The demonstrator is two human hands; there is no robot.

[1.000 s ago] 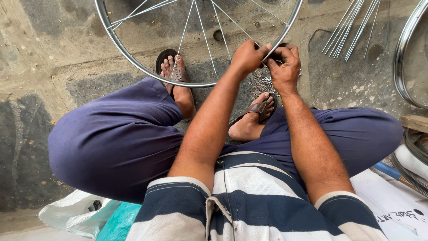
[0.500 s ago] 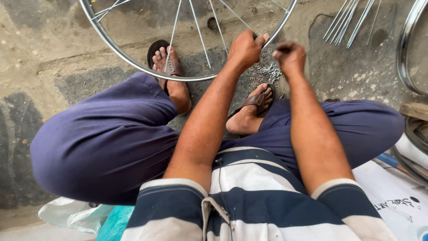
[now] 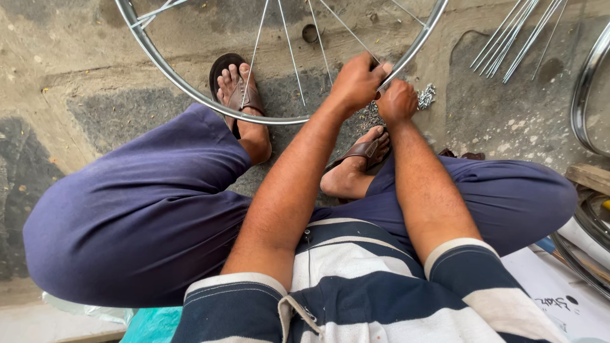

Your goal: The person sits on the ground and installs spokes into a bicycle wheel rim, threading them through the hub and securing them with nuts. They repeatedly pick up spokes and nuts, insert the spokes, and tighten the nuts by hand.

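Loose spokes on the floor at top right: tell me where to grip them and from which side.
Grip the loose spokes around the bundle's lower end, where they converge, coming from above. They lie flat on the concrete floor, fanned apart toward the top, so the narrow end gathers in one grasp. Both hands are at the wheel rim.

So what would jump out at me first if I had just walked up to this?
Probably the big spoked wheel rim across the top, with the left hand and right hand meeting at its lower right edge. A small pile of tiny metal bits lies on the concrete just beside the hands. A bundle of loose spokes lies at the top right.
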